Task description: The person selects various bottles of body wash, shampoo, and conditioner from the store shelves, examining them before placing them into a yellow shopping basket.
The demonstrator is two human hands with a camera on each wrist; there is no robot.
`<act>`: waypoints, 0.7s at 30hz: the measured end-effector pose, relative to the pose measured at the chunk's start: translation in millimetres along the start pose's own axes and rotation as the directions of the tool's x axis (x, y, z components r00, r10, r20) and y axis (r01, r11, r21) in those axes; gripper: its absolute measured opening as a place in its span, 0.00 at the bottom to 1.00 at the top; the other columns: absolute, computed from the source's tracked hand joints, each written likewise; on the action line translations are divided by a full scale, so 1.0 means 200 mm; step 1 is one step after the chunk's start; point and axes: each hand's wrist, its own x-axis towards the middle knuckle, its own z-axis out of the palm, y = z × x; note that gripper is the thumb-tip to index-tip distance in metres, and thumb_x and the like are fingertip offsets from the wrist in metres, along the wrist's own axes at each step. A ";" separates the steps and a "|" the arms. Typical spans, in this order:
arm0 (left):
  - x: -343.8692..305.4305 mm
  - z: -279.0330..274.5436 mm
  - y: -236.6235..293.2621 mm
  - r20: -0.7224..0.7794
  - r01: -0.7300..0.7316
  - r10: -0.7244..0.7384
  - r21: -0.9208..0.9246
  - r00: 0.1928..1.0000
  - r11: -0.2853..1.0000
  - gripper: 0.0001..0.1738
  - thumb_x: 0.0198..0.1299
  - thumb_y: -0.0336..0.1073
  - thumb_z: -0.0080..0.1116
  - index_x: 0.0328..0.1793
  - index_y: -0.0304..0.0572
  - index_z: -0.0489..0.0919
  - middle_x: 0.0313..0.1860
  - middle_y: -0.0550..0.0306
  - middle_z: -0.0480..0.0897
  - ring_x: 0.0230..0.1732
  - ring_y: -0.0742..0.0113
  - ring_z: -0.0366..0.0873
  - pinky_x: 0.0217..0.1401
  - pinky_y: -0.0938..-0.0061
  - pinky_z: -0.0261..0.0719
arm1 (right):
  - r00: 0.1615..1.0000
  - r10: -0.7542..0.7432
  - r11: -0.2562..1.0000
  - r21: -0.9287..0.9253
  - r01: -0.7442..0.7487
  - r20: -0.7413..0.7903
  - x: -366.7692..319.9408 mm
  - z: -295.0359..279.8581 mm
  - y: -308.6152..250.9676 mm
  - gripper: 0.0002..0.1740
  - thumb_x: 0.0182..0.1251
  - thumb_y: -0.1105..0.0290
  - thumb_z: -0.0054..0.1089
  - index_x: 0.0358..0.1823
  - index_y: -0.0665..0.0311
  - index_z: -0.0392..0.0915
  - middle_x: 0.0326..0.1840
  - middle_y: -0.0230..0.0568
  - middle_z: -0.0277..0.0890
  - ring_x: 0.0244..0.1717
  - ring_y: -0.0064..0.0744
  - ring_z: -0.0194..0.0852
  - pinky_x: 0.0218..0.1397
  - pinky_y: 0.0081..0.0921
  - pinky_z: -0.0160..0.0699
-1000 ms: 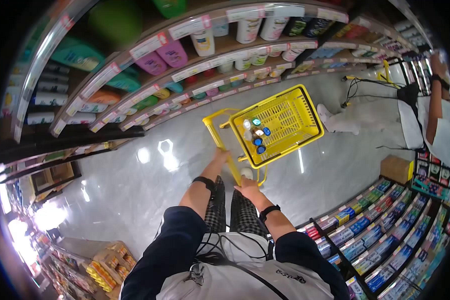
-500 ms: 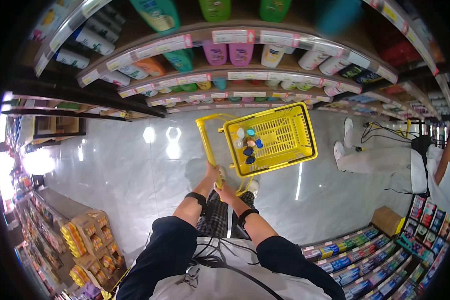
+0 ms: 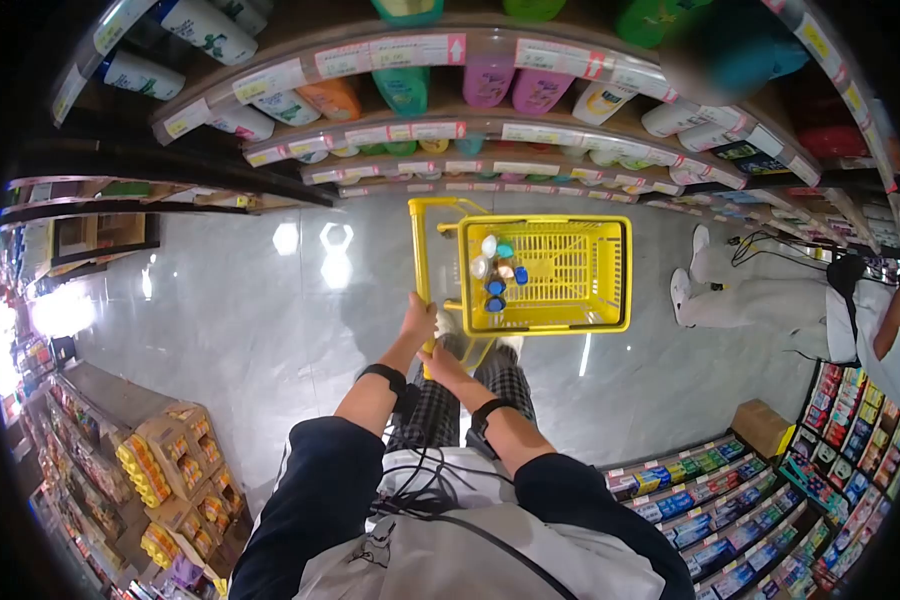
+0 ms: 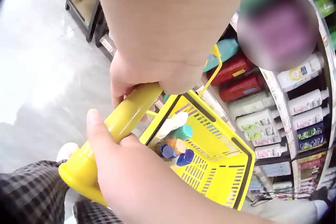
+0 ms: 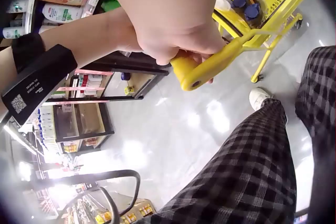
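Note:
A yellow shopping cart (image 3: 626,270) stands in front of me in the head view, its long handle (image 3: 419,245) at the basket's left end. Partway along that handle my left hand (image 3: 419,320) grips it. Closer to my body, my right hand (image 3: 444,366) holds the handle's near end. The left wrist view shows the left hand (image 4: 137,79) wrapped over the bar and the right thumb lying along it. In the basket, several bottles (image 3: 496,288) with blue, white, teal and peach caps are gathered at the handle end.
Shelves of shampoo-like bottles (image 3: 405,88) curve across the far side. Boxed goods (image 3: 695,490) line the lower right, near a cardboard box (image 3: 762,428). Another person's legs (image 3: 755,302) are on the right. Stacked cartons (image 3: 182,465) stand lower left. Grey floor (image 3: 260,330) lies between.
The cart has swung from a slant to nearly level in the head view and sits slightly farther left. Shelves and the other person have shifted in view. Both hands stay on the handle.

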 end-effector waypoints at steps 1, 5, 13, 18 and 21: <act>-0.03 -0.01 0.01 -0.007 -0.009 0.009 0.001 1.000 1.000 0.21 0.62 0.36 0.48 0.52 0.43 0.50 0.28 0.48 0.74 0.23 0.59 0.77 0.22 0.68 0.78 | 1.000 -0.018 1.000 0.014 0.018 0.009 0.00 -0.01 0.02 0.34 0.61 0.47 0.48 0.53 0.73 0.62 0.43 0.66 0.73 0.46 0.61 0.71 0.48 0.45 0.70; -0.15 -0.02 0.12 -0.229 -0.234 0.299 0.273 0.926 0.933 0.31 0.56 0.28 0.48 0.64 0.42 0.51 0.39 0.40 0.76 0.40 0.41 0.76 0.44 0.58 0.75 | 0.952 -0.307 0.942 0.140 0.306 -0.019 0.13 -0.07 0.24 0.23 0.62 0.53 0.51 0.46 0.67 0.71 0.43 0.55 0.76 0.41 0.50 0.77 0.43 0.35 0.74; -0.25 0.15 0.43 -0.011 -0.663 0.706 0.336 0.708 0.669 0.24 0.51 0.23 0.46 0.58 0.46 0.66 0.48 0.47 0.73 0.47 0.44 0.72 0.47 0.58 0.73 | 0.693 -0.322 0.947 -0.212 0.243 -0.646 0.36 -0.90 0.43 0.13 0.56 0.67 0.58 0.42 0.62 0.74 0.40 0.46 0.75 0.44 0.46 0.73 0.45 0.35 0.72; -0.14 0.42 0.46 0.206 -0.455 0.412 0.251 0.888 0.855 0.21 0.53 0.27 0.46 0.56 0.46 0.66 0.47 0.46 0.73 0.46 0.44 0.73 0.47 0.57 0.72 | 0.753 -0.401 0.872 -0.468 0.140 -0.522 0.72 -1.17 0.36 0.14 0.54 0.64 0.56 0.42 0.61 0.75 0.43 0.44 0.76 0.44 0.47 0.74 0.43 0.39 0.74; -0.05 0.51 0.40 0.192 -0.424 0.388 0.214 0.901 0.880 0.21 0.54 0.29 0.46 0.57 0.46 0.67 0.47 0.45 0.74 0.47 0.44 0.73 0.48 0.58 0.72 | 0.937 -0.189 0.871 -0.490 0.022 -0.295 0.85 -1.19 0.29 0.16 0.56 0.59 0.53 0.39 0.63 0.76 0.43 0.46 0.77 0.43 0.46 0.74 0.42 0.39 0.72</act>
